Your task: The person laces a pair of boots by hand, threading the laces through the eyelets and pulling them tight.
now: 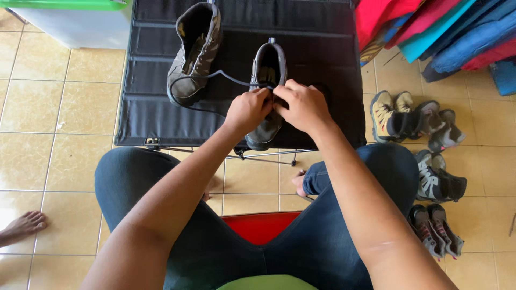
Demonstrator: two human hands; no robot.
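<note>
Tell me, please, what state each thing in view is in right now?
Right boot: upright on the black table, lace in both hands.
Left boot: tipped sideways, lace loose.
Left hand: closed on lace.
Right hand: closed on lace.
Shoes on floor: lying in pairs.

Both hands sit over the near boot (267,102) – its lacing and tongue are covered, only the collar and toe show. Fingertips of the left hand (248,110) and right hand (305,106) curl under, so the grip on the dark lace (226,76) can't be read. The second boot (194,53) loses its top at the frame edge. The green-lidded bin (70,21) is cut off – so are the hanging jackets (446,29). A bare foot (21,226) enters from the left, its owner out of view.
</note>
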